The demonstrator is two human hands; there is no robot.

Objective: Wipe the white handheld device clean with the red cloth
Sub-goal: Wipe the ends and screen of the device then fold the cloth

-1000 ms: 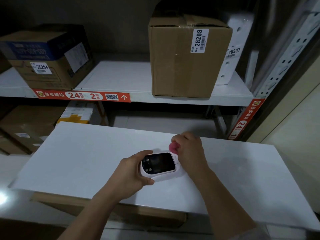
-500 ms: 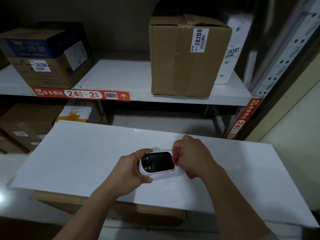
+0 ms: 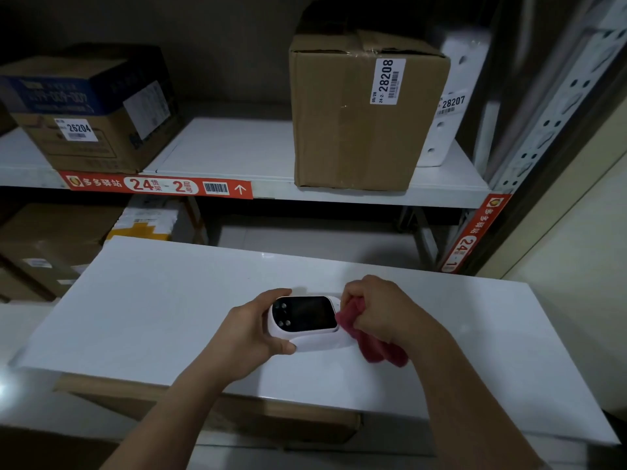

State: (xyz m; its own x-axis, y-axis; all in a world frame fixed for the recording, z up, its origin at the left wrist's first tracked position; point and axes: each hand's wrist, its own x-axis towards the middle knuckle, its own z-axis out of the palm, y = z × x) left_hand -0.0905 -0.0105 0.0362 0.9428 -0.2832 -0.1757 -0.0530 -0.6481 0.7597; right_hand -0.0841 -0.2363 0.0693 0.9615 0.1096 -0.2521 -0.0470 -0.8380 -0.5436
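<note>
Hands gripping rounded glossy white device (image 3: 303, 320), bunched fuzzy red cloth (image 3: 369, 340)

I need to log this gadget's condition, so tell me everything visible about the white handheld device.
The white handheld device has a rounded, smooth, plastic-looking white body with a glossy black screen panel on top, dark and unlit, and three small round buttons at its left end. It lies lengthwise left to right, screen up, over the white tabletop. The left hand grips its left end, thumb at the near edge. The right hand presses the bunched red cloth against its right end. No damage shows.
</note>
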